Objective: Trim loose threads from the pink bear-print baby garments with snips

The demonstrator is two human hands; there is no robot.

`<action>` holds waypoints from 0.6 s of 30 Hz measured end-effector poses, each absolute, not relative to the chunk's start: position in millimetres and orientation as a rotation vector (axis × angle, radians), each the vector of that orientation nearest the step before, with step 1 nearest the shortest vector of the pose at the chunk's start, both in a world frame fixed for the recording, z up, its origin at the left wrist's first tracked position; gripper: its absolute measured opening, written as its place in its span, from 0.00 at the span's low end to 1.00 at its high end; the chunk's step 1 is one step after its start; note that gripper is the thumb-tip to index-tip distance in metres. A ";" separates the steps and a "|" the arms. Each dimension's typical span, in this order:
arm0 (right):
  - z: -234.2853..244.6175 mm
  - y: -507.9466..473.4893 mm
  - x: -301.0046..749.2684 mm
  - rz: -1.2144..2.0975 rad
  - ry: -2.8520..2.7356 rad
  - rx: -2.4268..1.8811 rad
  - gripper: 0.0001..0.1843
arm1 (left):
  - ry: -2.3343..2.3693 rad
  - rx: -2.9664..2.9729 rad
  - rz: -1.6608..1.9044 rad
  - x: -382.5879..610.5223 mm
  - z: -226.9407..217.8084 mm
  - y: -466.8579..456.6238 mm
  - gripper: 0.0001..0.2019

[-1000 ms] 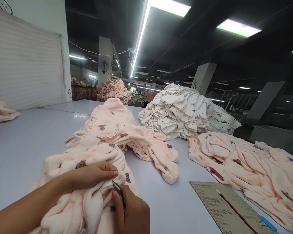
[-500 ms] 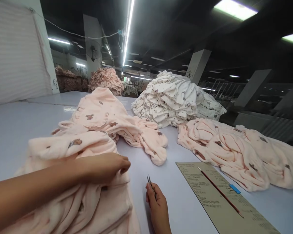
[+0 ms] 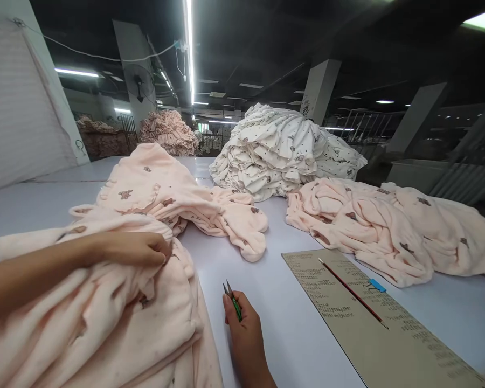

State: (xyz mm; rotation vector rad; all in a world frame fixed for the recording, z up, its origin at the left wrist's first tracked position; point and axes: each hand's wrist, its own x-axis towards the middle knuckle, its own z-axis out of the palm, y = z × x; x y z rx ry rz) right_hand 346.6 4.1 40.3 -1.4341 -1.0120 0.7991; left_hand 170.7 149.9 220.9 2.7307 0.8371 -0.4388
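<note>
White tabletop (image 3: 44,205) carries heaped garments. Left hand (image 3: 133,249) pinches the pink fleece garment (image 3: 117,307) at the near left edge, grip closed on fabric. Right hand (image 3: 244,337), just beside it, clasps green thread snips (image 3: 233,302).

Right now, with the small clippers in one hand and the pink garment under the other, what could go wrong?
1. The right hand holds the thread clippers with the points up, close to the pink garment; they might snag or nick the fleece.
2. The left hand lies on that garment near the points; a quick pull could bring the fingers toward them.
3. The pencil lies loose on the printed card and may roll off.
</note>
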 end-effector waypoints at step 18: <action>47.1 8.3 311.6 0.817 -1.016 -1.278 0.19 | 0.856 2.550 -0.116 164.5 169.6 102.4 0.10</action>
